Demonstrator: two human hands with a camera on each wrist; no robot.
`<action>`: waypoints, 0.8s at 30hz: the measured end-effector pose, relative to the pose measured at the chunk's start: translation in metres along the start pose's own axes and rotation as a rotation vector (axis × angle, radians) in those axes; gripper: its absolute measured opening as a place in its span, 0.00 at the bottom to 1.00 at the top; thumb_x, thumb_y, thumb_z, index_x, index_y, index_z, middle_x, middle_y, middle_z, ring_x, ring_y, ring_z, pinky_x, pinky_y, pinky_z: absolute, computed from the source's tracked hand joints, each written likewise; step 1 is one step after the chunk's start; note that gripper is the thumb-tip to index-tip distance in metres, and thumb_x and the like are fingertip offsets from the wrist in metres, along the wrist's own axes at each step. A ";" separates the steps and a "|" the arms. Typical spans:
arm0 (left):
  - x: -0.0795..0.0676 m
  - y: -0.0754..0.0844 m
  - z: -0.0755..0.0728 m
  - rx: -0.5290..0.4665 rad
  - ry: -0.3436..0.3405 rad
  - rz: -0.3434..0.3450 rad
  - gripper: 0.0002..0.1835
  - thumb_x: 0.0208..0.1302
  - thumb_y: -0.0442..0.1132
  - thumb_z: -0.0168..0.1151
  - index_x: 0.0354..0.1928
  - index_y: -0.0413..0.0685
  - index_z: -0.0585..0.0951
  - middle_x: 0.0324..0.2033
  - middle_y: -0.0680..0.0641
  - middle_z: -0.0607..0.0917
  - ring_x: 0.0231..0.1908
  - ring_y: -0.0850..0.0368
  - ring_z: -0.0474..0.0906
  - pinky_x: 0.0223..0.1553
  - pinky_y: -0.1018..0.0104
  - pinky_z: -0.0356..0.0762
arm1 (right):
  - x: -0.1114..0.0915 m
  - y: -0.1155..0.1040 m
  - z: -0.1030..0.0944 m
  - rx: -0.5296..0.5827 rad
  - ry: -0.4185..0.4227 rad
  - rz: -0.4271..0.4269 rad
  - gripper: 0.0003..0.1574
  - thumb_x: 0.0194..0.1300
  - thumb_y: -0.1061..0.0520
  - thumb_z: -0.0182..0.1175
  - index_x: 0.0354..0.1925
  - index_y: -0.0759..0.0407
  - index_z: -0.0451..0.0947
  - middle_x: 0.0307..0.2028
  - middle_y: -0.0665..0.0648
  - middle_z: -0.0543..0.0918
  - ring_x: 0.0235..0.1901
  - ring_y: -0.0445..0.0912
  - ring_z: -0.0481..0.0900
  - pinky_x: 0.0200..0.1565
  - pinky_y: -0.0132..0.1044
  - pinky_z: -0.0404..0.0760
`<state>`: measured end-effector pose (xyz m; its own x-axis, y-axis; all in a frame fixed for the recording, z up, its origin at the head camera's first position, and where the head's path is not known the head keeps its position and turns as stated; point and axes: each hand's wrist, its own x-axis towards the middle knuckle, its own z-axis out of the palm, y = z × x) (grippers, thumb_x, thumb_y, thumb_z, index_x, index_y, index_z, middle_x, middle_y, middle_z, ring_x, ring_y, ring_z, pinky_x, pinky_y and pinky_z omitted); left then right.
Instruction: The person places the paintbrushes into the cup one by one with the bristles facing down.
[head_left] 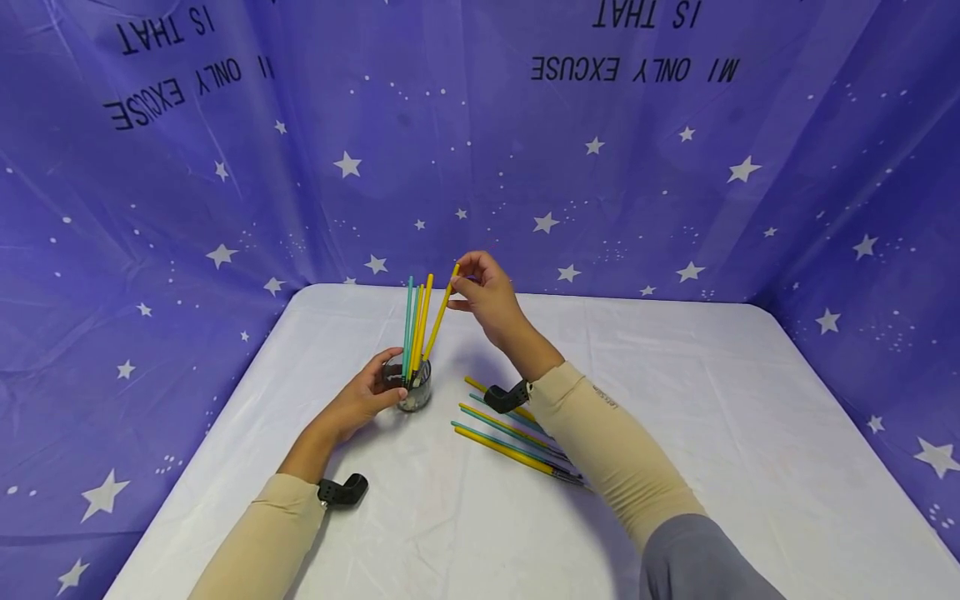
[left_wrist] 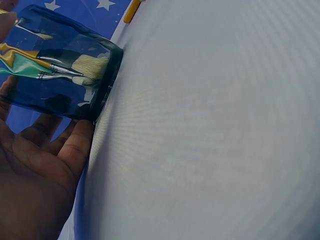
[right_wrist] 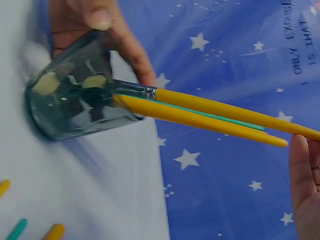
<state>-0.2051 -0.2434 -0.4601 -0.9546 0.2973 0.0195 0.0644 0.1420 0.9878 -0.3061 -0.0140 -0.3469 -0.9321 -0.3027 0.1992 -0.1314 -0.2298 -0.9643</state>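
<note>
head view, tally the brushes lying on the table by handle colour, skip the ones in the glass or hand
Yellow-handled brushes: 3
Teal-handled brushes: 3
Total: 6, going by the handle ends that show

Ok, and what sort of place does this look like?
Probably a makeshift indoor recording corner: purple star-print fabric hangs on three sides of a white-covered table, and the black wrist-worn devices look like small cameras.
</note>
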 end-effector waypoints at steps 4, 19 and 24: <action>0.000 -0.001 0.000 -0.007 -0.005 -0.002 0.40 0.67 0.31 0.61 0.76 0.47 0.52 0.64 0.28 0.68 0.63 0.38 0.68 0.53 0.69 0.72 | -0.001 0.014 0.006 -0.048 -0.027 0.013 0.12 0.71 0.71 0.54 0.48 0.60 0.69 0.39 0.57 0.73 0.37 0.47 0.78 0.39 0.42 0.84; 0.002 0.002 0.000 -0.024 -0.017 0.021 0.40 0.68 0.29 0.60 0.76 0.46 0.52 0.64 0.28 0.67 0.63 0.37 0.68 0.52 0.69 0.73 | -0.001 0.032 0.019 -0.100 -0.036 0.087 0.10 0.71 0.69 0.54 0.49 0.62 0.69 0.39 0.58 0.72 0.37 0.46 0.77 0.48 0.57 0.80; 0.001 0.001 0.000 -0.022 -0.016 0.018 0.40 0.68 0.29 0.60 0.76 0.46 0.52 0.65 0.28 0.67 0.63 0.37 0.68 0.52 0.69 0.73 | 0.001 0.036 0.016 -0.107 -0.041 0.104 0.12 0.71 0.68 0.55 0.51 0.61 0.69 0.38 0.56 0.72 0.38 0.47 0.78 0.41 0.45 0.84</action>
<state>-0.2057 -0.2427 -0.4593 -0.9487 0.3142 0.0346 0.0745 0.1160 0.9904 -0.3065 -0.0373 -0.3787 -0.9284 -0.3573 0.1021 -0.0724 -0.0957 -0.9928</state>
